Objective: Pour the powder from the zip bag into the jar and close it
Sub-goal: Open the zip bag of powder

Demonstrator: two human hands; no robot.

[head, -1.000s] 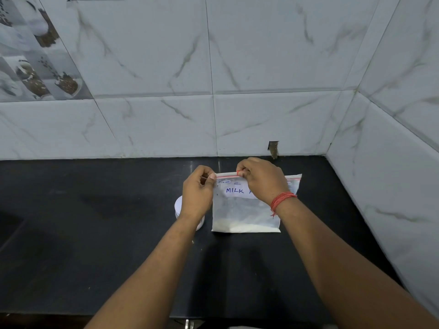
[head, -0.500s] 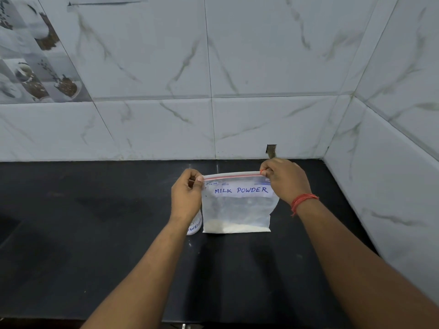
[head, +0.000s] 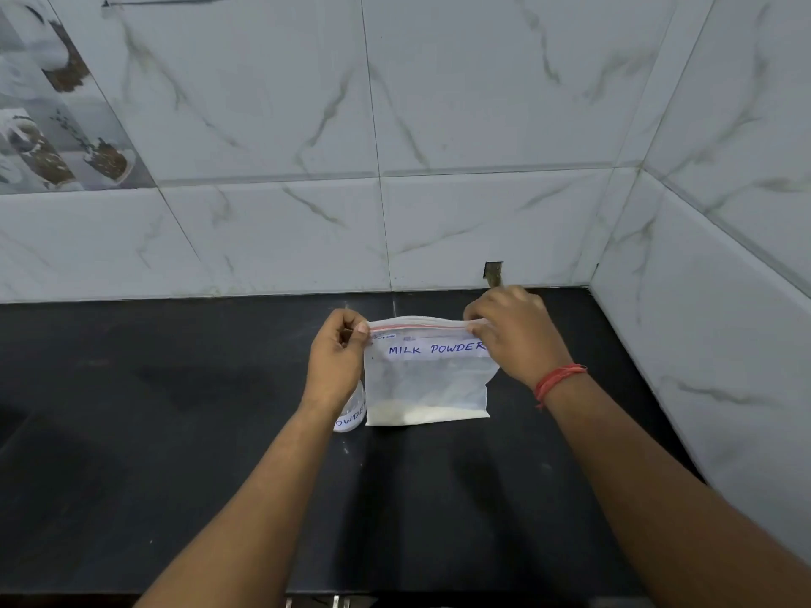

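A clear zip bag (head: 428,381) labelled "MILK POWDER" stands upright on the black counter (head: 175,432), with white powder settled along its bottom. My left hand (head: 335,359) pinches the bag's top left corner at the red zip strip. My right hand (head: 511,331) grips the top right corner, and the mouth of the bag gapes slightly between them. A small clear jar (head: 351,416) with a paper label stands just left of the bag, mostly hidden behind my left wrist.
White marble-look tiled walls (head: 482,190) close off the back and the right side of the counter. A small dark notch (head: 493,274) sits in the back wall just behind my right hand. The counter's front edge runs along the bottom.
My right hand slid along the zip from the middle to the right corner, uncovering the full label. The bag's mouth now gapes a little. Both hands shifted slightly left.
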